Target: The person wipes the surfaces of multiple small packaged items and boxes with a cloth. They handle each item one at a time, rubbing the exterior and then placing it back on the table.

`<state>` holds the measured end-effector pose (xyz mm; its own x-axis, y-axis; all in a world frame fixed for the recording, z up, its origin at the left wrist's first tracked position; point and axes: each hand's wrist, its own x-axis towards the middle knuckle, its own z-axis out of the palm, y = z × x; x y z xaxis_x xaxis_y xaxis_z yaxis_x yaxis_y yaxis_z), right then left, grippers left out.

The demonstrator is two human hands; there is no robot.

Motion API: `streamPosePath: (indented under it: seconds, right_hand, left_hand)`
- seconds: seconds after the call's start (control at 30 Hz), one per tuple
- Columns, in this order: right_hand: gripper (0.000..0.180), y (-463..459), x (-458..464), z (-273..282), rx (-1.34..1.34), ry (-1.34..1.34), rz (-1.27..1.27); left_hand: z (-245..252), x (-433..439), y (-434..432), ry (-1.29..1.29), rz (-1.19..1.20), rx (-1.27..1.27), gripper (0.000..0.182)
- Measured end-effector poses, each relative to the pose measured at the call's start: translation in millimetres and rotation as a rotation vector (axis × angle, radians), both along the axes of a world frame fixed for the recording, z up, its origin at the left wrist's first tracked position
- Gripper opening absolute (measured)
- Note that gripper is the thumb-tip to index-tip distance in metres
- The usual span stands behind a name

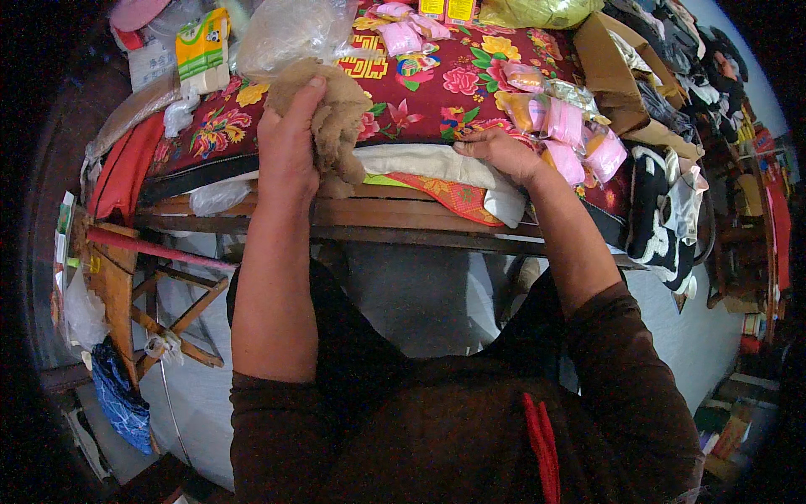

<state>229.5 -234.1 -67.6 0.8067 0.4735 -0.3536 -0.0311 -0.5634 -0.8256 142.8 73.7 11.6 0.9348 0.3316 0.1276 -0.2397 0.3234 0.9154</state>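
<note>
My left hand (289,135) is closed on a fuzzy brown cloth (340,120), raised over the left part of a red floral quilted cover (403,120). Over the cover's front edge lies my right hand (504,154), its fingertips at a folded white cloth (428,165); whether it grips anything, I cannot tell. Just right of that hand are several clear packets with pink and orange contents (563,123). More pink packets (403,36) lie at the back, near yellow and pink boxes (447,9).
A clear plastic bag (289,31) and a yellow-green tissue pack (203,50) stand at the back left. At the right is an open cardboard box (611,75), with a black and white knitted cloth (655,214) nearer me. A folding wooden frame (179,315) stands lower left.
</note>
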Motion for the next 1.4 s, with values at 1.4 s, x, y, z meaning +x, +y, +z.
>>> streamPosePath:
  seconds: [1.4]
  right_hand:
    - [0.063,-7.7,-8.0,27.6,0.19,0.53,0.152]
  left_hand:
    - [3.3,-0.7,-1.7,-0.012,-0.022,0.005,0.043]
